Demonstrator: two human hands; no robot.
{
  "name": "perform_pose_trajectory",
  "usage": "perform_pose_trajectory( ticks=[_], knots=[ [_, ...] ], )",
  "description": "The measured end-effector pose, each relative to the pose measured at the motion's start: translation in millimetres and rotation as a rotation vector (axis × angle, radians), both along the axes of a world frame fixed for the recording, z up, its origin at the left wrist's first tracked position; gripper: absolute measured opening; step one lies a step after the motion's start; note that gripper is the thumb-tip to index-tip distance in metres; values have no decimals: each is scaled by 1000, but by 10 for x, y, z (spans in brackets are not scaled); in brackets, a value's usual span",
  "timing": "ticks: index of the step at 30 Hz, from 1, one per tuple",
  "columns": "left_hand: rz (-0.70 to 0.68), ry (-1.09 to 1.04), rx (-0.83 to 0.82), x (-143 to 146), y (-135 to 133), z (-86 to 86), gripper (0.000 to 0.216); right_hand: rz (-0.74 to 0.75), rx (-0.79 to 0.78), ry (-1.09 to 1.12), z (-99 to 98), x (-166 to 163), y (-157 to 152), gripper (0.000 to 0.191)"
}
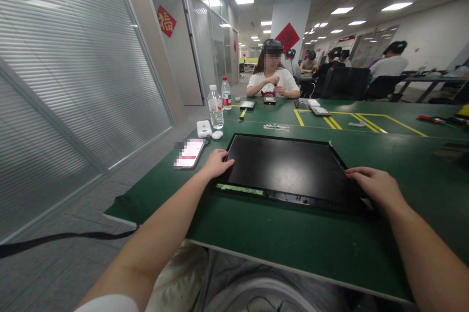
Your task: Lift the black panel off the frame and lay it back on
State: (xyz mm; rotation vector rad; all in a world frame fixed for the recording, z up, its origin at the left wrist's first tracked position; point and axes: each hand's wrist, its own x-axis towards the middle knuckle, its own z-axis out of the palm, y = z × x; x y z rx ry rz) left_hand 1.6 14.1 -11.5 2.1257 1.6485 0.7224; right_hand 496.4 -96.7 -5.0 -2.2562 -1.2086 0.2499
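A black flat screen panel (pixel 289 165) lies face up on the green table (pixel 278 234) in front of me, with a green circuit strip (pixel 240 188) showing along its near edge. My left hand (pixel 216 163) grips the panel's near left corner, fingers curled over the edge. On the near right edge rests my right hand (pixel 377 186), fingers bent over the frame. Both hands hold the panel.
A phone (pixel 189 153) lies left of the panel, with a white power bank (pixel 204 128), a white mouse-like object (pixel 217 135) and two water bottles (pixel 216 107) behind it. A person sits across the table with small parts (pixel 269 100). Yellow tape lines (pixel 351 119) mark the far right.
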Motion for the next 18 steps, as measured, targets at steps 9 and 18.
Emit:
perform_pose_trajectory(
  ticks=[9,18],
  knots=[
    [-26,175,0,4,-23,29,36,8,13,-3,50,-52,-38,35],
    [-13,73,12,-45,19,4,33,16,-11,54,108,-95,-73,35]
  ],
)
